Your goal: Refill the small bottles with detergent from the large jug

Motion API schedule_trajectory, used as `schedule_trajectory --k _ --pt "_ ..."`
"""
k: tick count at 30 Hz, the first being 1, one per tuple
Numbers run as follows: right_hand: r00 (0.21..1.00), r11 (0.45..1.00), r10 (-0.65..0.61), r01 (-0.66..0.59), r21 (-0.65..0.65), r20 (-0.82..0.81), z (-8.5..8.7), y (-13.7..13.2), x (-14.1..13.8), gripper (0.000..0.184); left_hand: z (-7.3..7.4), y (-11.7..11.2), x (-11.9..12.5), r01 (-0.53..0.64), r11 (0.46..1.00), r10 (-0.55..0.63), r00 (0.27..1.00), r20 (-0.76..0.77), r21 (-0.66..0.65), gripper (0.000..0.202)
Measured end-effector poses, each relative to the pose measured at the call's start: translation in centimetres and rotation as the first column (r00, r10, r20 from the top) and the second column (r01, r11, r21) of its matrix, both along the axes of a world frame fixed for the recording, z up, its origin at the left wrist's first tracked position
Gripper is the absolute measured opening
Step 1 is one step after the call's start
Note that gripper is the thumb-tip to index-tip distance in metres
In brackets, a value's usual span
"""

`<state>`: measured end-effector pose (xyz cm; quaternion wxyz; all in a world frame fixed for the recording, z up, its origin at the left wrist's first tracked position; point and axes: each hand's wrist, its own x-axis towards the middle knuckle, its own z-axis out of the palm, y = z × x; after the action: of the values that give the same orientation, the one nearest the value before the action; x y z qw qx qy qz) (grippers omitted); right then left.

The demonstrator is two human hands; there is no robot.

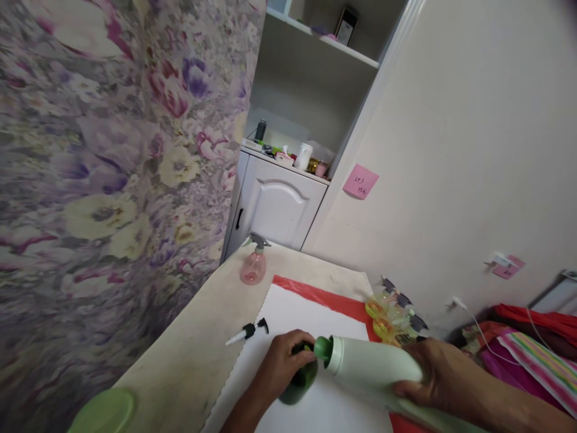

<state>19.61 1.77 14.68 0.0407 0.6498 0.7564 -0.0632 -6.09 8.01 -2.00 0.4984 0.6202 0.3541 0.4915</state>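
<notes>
My left hand (288,355) is closed around a small dark green bottle (300,382) on the white sheet (347,409). My right hand (433,376) grips a large pale green bottle (374,364), tilted nearly level with its open mouth facing left. A small green piece (323,347) sits at that mouth, just above the dark bottle; whether it is a funnel or liquid I cannot tell. The dark bottle's neck is mostly hidden by my left fingers. Left of that hand lies a black-and-white pump top (247,332), across the sheet's edge.
A pink spray bottle (253,267) stands at the table's far left. Several spray bottles (392,313) cluster by the wall at right. A green round lid or bowl (103,412) is at the lower left. Red material (320,294) edges the sheet. Behind stands a white cabinet (279,198).
</notes>
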Motion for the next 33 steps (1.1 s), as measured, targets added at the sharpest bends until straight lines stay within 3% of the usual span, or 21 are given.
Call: schedule_trajectory --k 10,33 --pt "0.998 1.0 0.002 -0.002 -0.012 0.059 1.0 -0.2 -1.1 0.023 0.3 -0.2 -0.1 -0.006 1.0 0.006 1.0 -0.013 -0.007 0.018" --pt "0.996 0.999 0.049 -0.049 -0.001 0.074 1.2 -0.2 -1.0 0.025 -0.1 0.0 0.0 -0.016 1.0 0.016 1.0 -0.02 -0.001 0.018"
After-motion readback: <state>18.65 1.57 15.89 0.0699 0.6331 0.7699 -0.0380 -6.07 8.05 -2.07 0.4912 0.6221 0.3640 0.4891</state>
